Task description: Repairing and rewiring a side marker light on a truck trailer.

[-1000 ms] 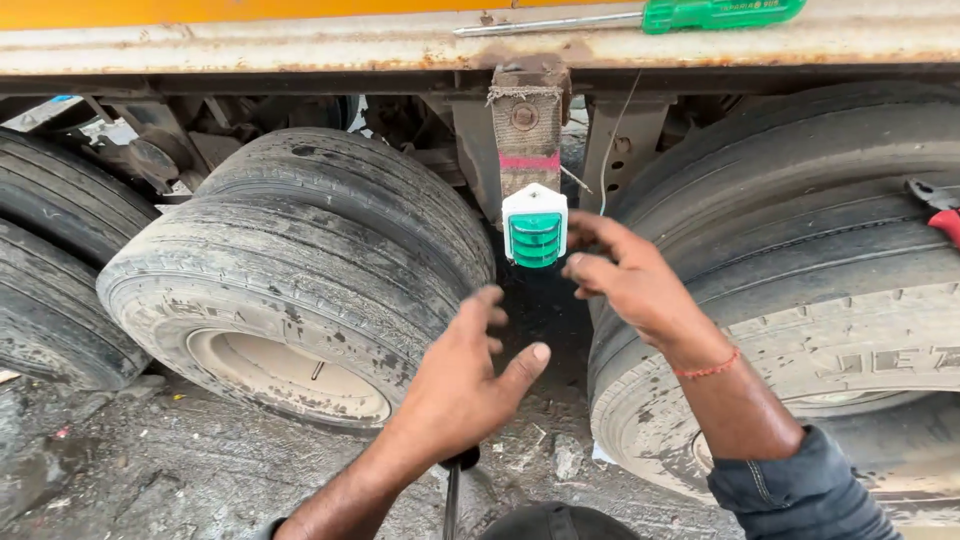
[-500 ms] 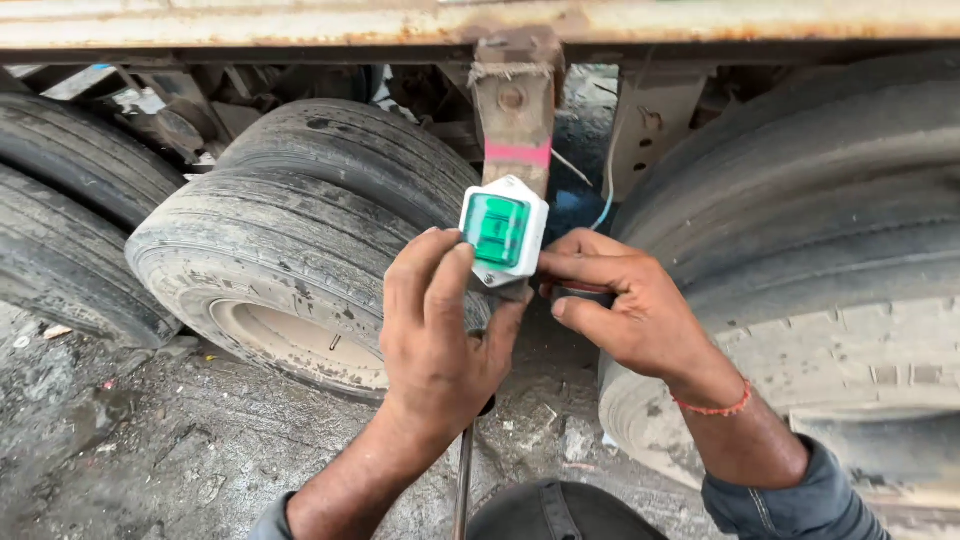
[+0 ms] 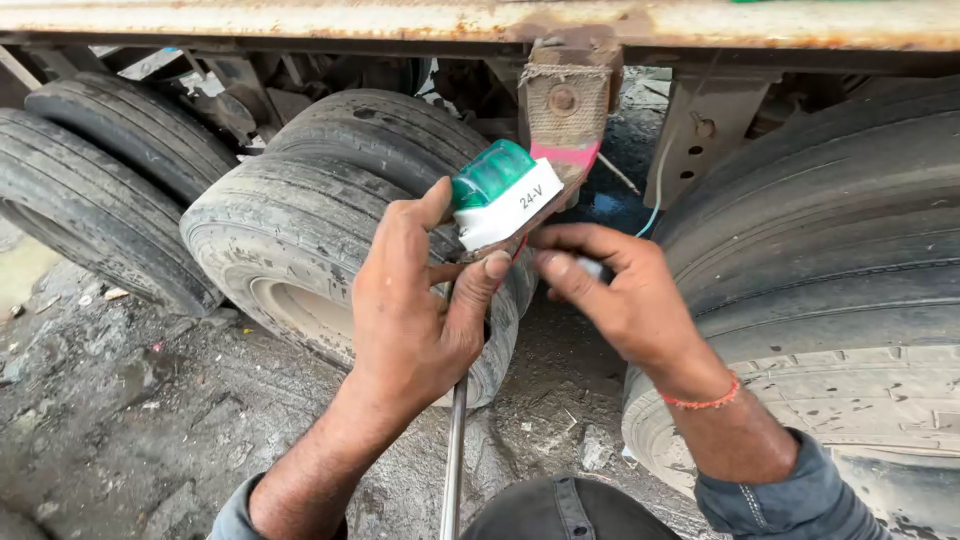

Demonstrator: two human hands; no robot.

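A small marker lamp [image 3: 503, 193] with a green lens and a white housing is tilted up, just below a rusty bracket [image 3: 565, 110] with a pink band. My left hand [image 3: 415, 305] grips the lamp from the left, thumb under its white base. My right hand [image 3: 615, 295] pinches at the lamp's underside, where a thin red wire shows, and seems to hold a small pale part. A metal rod [image 3: 455, 455] runs down between my forearms, its ends hidden.
Large worn truck tyres stand at left [image 3: 300, 240], far left [image 3: 90, 190] and right [image 3: 830, 300]. A rusty frame rail [image 3: 400, 20] crosses the top. The ground [image 3: 130, 410] is muddy with debris. A thin blue wire [image 3: 655, 185] hangs by a second bracket.
The lamp faced me with its lens a second ago; it is now tipped up and turned so its white side shows. My left hand has closed on it and the view has come nearer.
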